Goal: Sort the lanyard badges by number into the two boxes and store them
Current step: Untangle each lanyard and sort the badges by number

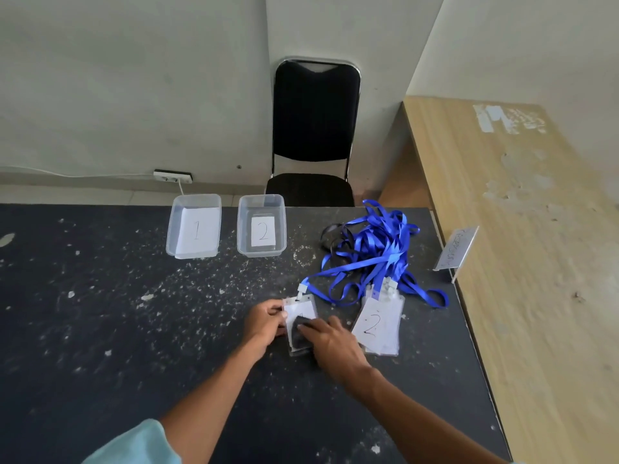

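Note:
Two clear plastic boxes stand at the table's far edge: box 1 (174, 229) on the left and box 2 (244, 229) to its right, each with a numbered paper inside. A clear badge holder (299, 308) lies near the table's middle. My left hand (263, 321) pinches its left edge while my right hand (330, 339) rests on its lower half, covering the number. To the right lies a stack of badges (378, 324) with a "2" on top, clipped to a tangle of blue lanyards (375, 249).
The dark speckled table (117, 329) spreads left and toward me. A black chair (315, 128) stands behind it against the wall. A wooden counter (536, 262) runs along the right, with a small acrylic sign (457, 249) at its edge.

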